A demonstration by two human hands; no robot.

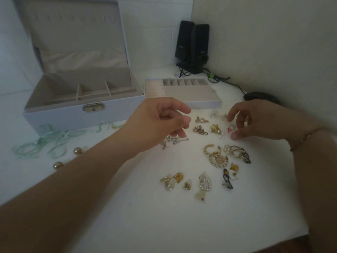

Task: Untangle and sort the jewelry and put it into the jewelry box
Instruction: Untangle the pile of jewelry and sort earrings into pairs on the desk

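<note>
Several gold, pearl and silver earrings lie scattered on the white table. My left hand hovers with loosely curled fingers over a few silver earrings and holds nothing. My right hand arches over a pearl earring with a red bit, fingertips and thumb curled close round it on the table. The grey jewelry box stands open at the left, its compartments bare. Its removable tray sits beside it. Gold hoops lie in a tangle in front of my right hand.
Green ribbon and two round gold studs lie left of my left forearm. Black speakers with cables stand in the back corner, and a dark mouse lies by the right wall. The table's front edge runs at lower right.
</note>
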